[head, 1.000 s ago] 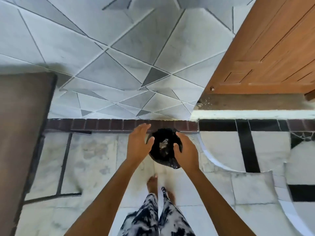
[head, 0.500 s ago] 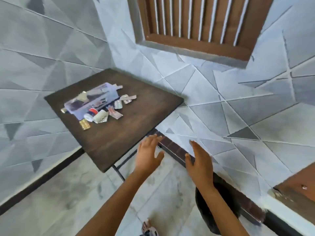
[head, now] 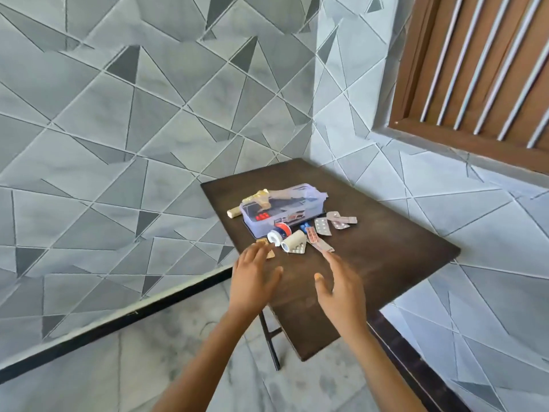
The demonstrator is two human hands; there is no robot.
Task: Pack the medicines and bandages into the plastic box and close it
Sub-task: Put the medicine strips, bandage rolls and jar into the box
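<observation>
A pale lilac plastic box [head: 282,208] lies on a dark wooden table [head: 371,251], its lid closed as far as I can tell. Gold blister strips [head: 258,196] rest on its far left corner and a bandage roll [head: 233,213] lies just left of it. In front of the box sit a red-and-white tape roll [head: 277,233], a white bandage roll [head: 292,239] and several blister strips [head: 323,226]. My left hand [head: 252,278] hovers open over the table's near left edge, partly covering a gold strip [head: 266,246]. My right hand [head: 341,288] is open beside it, holding nothing.
The table stands in a corner of grey triangle-patterned tiled walls. A wooden window with metal bars [head: 481,72] is at the upper right. The table's black metal leg [head: 271,340] shows below its near edge, over a marble floor.
My view swung from the floor and a black bag up to the table. I let go of the bag, and both empty hands have moved closer to the medicines.
</observation>
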